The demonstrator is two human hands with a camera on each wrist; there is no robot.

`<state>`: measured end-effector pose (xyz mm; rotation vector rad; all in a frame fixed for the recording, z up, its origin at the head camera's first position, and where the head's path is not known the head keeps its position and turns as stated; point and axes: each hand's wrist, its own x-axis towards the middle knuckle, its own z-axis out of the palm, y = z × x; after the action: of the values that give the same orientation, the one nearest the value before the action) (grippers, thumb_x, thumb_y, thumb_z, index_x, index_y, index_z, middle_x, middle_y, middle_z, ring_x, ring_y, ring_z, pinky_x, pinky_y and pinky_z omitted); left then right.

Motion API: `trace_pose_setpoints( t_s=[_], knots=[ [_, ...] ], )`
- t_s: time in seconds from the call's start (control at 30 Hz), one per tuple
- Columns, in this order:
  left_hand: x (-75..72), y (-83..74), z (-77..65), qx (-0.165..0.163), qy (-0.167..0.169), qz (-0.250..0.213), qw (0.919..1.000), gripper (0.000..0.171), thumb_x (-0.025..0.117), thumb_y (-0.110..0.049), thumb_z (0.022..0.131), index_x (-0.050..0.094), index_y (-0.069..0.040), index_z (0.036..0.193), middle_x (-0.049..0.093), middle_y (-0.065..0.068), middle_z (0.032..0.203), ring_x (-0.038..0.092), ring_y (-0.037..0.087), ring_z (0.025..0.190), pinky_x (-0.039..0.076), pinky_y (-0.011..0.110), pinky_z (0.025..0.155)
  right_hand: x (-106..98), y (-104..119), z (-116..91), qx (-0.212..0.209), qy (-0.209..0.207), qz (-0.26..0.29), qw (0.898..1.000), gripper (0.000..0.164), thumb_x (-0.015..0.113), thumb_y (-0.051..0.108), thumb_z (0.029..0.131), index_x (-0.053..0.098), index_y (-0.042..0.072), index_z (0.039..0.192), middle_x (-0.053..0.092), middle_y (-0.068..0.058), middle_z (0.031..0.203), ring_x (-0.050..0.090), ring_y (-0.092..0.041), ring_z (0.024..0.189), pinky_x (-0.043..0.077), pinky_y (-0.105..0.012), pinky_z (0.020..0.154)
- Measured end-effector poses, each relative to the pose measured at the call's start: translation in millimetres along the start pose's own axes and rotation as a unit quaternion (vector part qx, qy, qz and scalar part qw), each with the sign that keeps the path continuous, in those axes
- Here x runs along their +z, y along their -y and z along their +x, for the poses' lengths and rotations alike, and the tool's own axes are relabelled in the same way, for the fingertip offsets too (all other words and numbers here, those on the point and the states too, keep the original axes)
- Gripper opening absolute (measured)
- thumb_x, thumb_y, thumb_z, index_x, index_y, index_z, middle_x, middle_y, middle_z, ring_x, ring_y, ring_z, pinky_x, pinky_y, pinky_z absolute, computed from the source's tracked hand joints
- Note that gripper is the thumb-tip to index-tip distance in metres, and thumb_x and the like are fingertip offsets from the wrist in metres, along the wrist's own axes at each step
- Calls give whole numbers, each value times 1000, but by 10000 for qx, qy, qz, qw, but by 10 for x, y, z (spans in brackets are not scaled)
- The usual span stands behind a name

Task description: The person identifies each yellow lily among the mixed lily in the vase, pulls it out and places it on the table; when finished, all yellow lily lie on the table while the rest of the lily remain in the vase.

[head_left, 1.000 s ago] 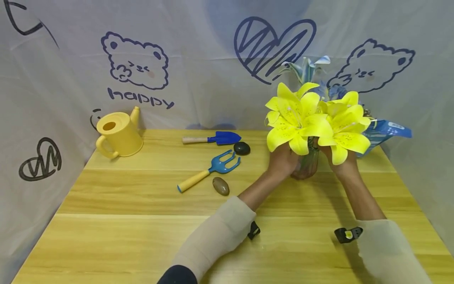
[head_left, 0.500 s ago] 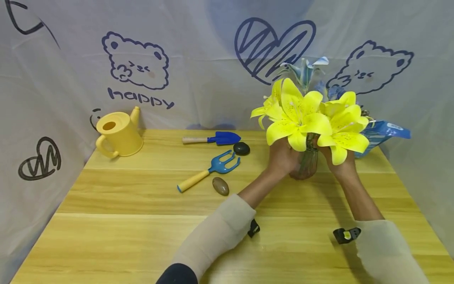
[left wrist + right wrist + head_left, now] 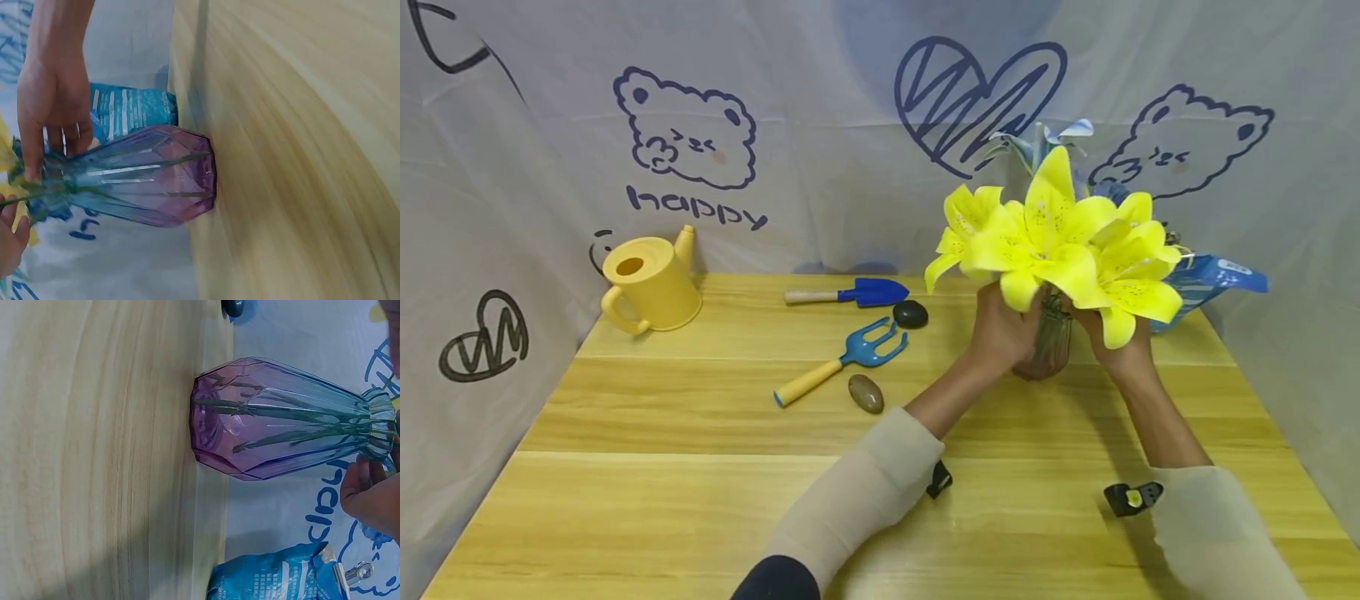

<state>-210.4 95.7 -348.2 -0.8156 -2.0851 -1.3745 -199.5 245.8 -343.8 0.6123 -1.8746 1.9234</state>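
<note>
A clear glass vase (image 3: 281, 419), purple at its base and blue towards its neck, stands upright on the table with green stems inside. My right hand (image 3: 1123, 346) holds the neck of the vase; its fingers (image 3: 72, 134) curl at the neck in the left wrist view. Beside the neck, my left hand (image 3: 1003, 329) pinches the green stem (image 3: 14, 200) of a yellow lily. Large yellow lilies (image 3: 1045, 242) spread above the vase, hiding parts of both hands in the head view. A pale blue flower (image 3: 1039, 148) rises behind them.
Behind the vase, at right, is a blue bag (image 3: 1217, 279) with a clip. Further left lie a blue trowel (image 3: 876, 292), a hand fork (image 3: 865, 346), a black stone (image 3: 911, 314) and a brown stone (image 3: 866, 393). A yellow watering can (image 3: 655, 283) stands back left.
Yellow lily heads on the left have swung up and turned, with one outer bloom now spread further left. My left hand has risen slightly; the right hand and vase stay nearly still.
</note>
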Motion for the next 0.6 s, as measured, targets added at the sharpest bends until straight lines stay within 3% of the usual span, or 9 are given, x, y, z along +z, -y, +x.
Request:
trace_pose_setpoints(
  t_s=[0.1,0.17,0.2,0.27,0.37,0.47,0.5,0.57,0.6],
  knots=[
    [8,75,25,-196,78,-17,9998,16,45,-7,91,59,0,97,59,6,75,46,8,50,36,11,51,11,-2,1,62,115,266,9996,22,59,-5,80,53,-8,102,56,-9,87,53,-16,77,45,-22,66],
    [-1,95,23,-372,463,228,9980,23,41,-12,94,62,-4,99,56,3,68,38,6,44,32,12,45,20,-4,10,101,214,612,9978,25,56,-9,80,51,-10,104,55,-13,90,52,-21,79,44,-24,66],
    [-2,100,25,-365,561,214,9975,23,41,-14,94,62,-4,99,56,2,70,39,5,45,33,12,45,23,-4,3,109,165,572,9982,27,57,-8,80,52,-7,107,55,-11,92,52,-19,81,44,-24,68],
    [-12,101,20,-259,650,358,9969,24,39,-14,95,61,-5,96,50,1,67,39,6,49,33,12,49,24,2,-17,-80,42,-158,9998,27,55,-6,81,53,-3,108,55,-6,93,51,-15,81,42,-21,68],
    [-34,78,7,-2,557,43,9984,18,39,-10,94,55,-2,94,46,2,65,40,7,51,35,12,51,21,15,-40,-27,22,-131,9999,36,56,-4,82,49,0,117,54,-3,100,52,-13,89,43,-20,75],
    [-66,32,-18,111,452,-402,9981,13,39,-8,93,50,-1,90,41,3,62,37,7,45,35,13,47,15,26,-60,242,66,302,9992,40,53,-7,83,46,0,121,52,-5,106,51,-14,96,43,-23,83],
    [-78,11,-22,156,417,-508,9977,13,39,-8,93,49,-1,89,40,3,60,34,7,42,34,13,44,10,17,-52,400,115,768,9962,41,51,-9,83,44,-1,123,51,-9,109,51,-17,98,43,-26,84],
    [-105,-32,-21,326,303,-489,9978,14,39,-7,93,50,-2,85,39,3,57,32,6,40,32,12,42,0,22,-93,517,-167,-62,9985,36,50,-10,82,50,8,114,53,0,102,51,-9,94,41,-18,83],
    [-123,-58,-15,388,247,-423,9980,16,39,-8,93,50,-2,83,39,2,56,30,6,39,31,12,41,-3,19,-96,603,-176,165,9979,39,49,-11,83,49,9,116,53,0,105,50,-9,95,40,-18,84]
  ],
)
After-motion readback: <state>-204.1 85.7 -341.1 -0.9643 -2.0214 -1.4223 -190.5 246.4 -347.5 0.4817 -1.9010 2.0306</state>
